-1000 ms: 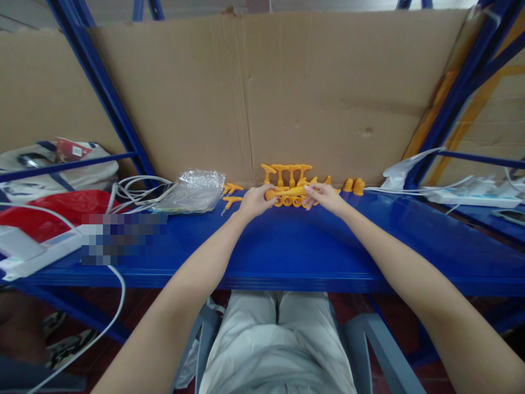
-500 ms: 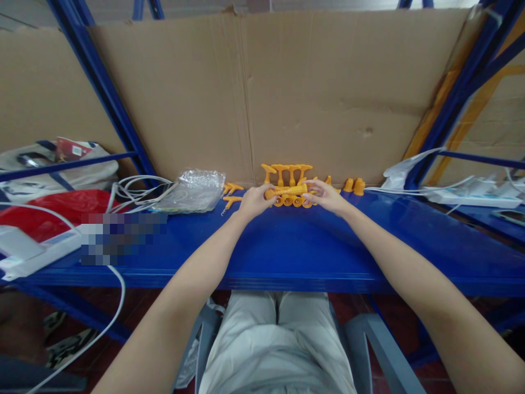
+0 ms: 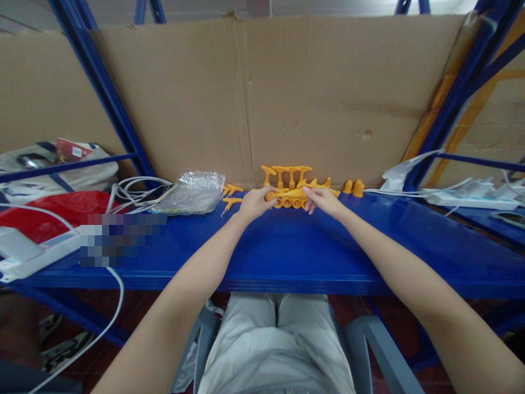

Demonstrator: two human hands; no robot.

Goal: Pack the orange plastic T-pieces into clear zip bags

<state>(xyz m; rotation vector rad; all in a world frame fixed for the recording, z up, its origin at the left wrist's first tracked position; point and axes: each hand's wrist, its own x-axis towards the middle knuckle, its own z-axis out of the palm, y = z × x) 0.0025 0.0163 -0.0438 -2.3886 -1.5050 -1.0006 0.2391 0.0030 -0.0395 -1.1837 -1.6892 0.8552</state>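
Note:
Both my hands reach to the back of a blue shelf [image 3: 287, 246]. My left hand [image 3: 255, 203] and my right hand [image 3: 324, 199] pinch the two ends of an orange plastic piece [image 3: 292, 193], held level just above a row of similar orange pieces [image 3: 289, 203]. Behind it stand several orange T-shaped handles [image 3: 287, 172] against the cardboard. Two orange T-pieces with small corkscrews [image 3: 230, 195] lie left of my left hand. Two orange caps [image 3: 353, 187] stand to the right of my right hand.
A clear plastic bag [image 3: 192, 191] and coiled white cables [image 3: 135, 191] lie on the left. A red bag [image 3: 53, 210] and a white box [image 3: 24, 251] sit further left. A power strip [image 3: 463, 198] with cables lies on the right. Cardboard [image 3: 311, 93] backs the shelf.
The orange piece held between my hands has come down a little, closer to the row of pieces on the shelf. My arms have barely shifted.

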